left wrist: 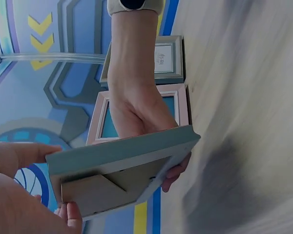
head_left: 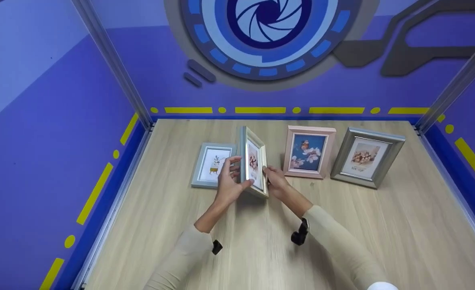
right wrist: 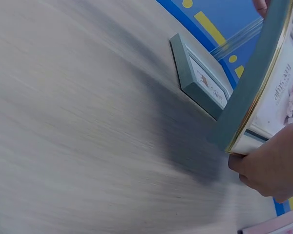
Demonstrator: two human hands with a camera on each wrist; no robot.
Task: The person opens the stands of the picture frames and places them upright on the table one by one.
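Both hands hold a photo frame [head_left: 253, 159] with pale blue-grey sides, a gold-edged front and a flower print. It stands on edge, turned toward the right, and appears raised above its shadow. My left hand [head_left: 228, 185] grips its left side, thumb at the front and fingers behind. In the left wrist view, those fingers touch the brown stand flap [left wrist: 90, 195] on the back. My right hand [head_left: 278, 183] pinches the opposite lower side, also seen in the right wrist view. Beside the left hand, a blue-grey frame [head_left: 199, 165] with a plant print lies flat, partly hidden.
A pink photo frame [head_left: 288, 153] with a blossom picture stands upright right of the hands. Further right stands a grey-silver frame [head_left: 342, 157]. The wooden table [head_left: 261, 249] meets purple-blue panels [head_left: 149, 72] at the back and sides.
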